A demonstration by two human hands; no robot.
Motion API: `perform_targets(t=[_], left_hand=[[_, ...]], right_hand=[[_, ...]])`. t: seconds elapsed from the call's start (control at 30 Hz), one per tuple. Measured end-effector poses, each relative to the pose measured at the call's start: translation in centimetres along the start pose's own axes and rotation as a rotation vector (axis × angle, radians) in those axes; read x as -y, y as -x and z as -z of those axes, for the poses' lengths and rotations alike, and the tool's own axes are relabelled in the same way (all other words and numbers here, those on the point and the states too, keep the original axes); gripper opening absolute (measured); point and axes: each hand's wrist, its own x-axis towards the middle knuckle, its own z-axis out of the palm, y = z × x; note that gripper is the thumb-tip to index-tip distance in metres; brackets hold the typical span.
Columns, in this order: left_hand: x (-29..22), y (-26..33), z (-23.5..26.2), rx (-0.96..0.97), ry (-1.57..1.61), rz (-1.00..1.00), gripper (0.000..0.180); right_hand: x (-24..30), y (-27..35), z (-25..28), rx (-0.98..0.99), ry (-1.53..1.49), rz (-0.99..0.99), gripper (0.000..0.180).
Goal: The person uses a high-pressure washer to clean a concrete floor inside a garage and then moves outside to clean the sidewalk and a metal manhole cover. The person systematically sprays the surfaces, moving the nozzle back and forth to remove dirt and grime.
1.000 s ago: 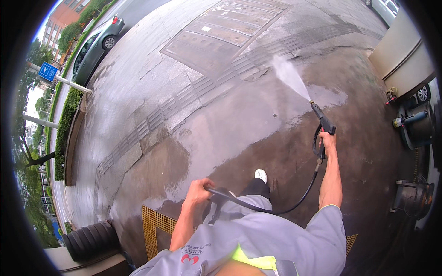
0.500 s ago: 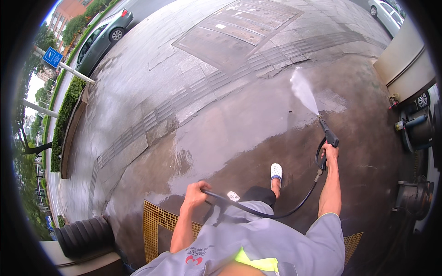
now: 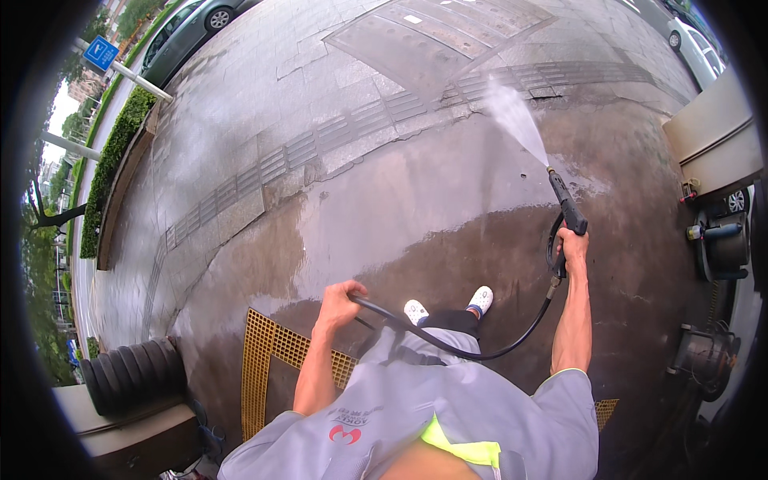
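My right hand (image 3: 574,242) grips a black pressure washer gun (image 3: 566,202), which points ahead and slightly left. A white fan of water (image 3: 516,120) leaves its nozzle and strikes the ground near the edge of the paving. From the gun's handle a black hose (image 3: 488,354) loops down across my front to my left hand (image 3: 342,302). The fingers of that hand are closed around the hose. Both white clogs (image 3: 481,299) stand on the wet brown ground (image 3: 448,280) below me.
Yellow floor grating (image 3: 256,360) lies at my left, near a row of black tyres (image 3: 134,374). Ahead is grey paving (image 3: 320,104) with a metal cover plate (image 3: 432,36). A hedge (image 3: 120,168) and a sign post (image 3: 140,80) border the left. Equipment (image 3: 708,356) stands at the right.
The spray has swung left and farther out onto the ribbed paving strip. My left foot has come forward, level with the right. Both hands keep their hold.
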Motion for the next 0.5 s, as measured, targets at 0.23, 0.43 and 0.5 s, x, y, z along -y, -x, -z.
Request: perform_targets(t=[0.23, 0.43, 0.5], left_hand=[[-3.2, -0.2, -2.5, 0.162, -0.028, -0.057, 0.029], [-5.8, 0.1, -5.5, 0.258, -0.065, -0.237, 0.030], [-4.9, 0.4, -6.5, 0.265, -0.052, -0.248, 0.030]], right_hand=[[5.0, 6.7, -2.1, 0.181, 0.454, 0.510, 0.021], [9.3, 16.3, -7.9, 0.513, 0.922, 0.721, 0.019], [9.2, 18.6, -9.8, 0.644, 0.970, 0.902, 0.027]])
